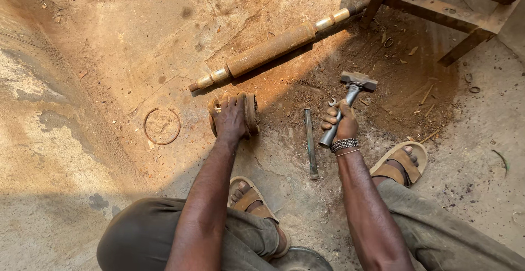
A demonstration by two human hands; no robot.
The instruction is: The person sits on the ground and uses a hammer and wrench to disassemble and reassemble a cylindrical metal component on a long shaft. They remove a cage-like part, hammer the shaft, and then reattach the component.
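Currently my left hand [231, 119] clamps over a rusty round hub [250, 115] on the dirt floor [109, 58] (below the long rusty shaft [270, 48]); my right hand [342, 122] grips a hammer [350, 99], chisel [310, 142] between both hands.

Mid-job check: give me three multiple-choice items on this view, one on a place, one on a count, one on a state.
1. Where does the thin metal ring lie?
A. left of the left hand
B. beside the hammer
C. on the long shaft

2. How many hands grip the hammer?
A. none
B. one
C. two

3. What state is the shaft's surface in?
A. freshly painted
B. rusty
C. wrapped in cloth

Answers: 1 A, it rests on the ground left of that hand. 2 B, only the right hand wraps the handle. 3 B, its middle is brown and rough.
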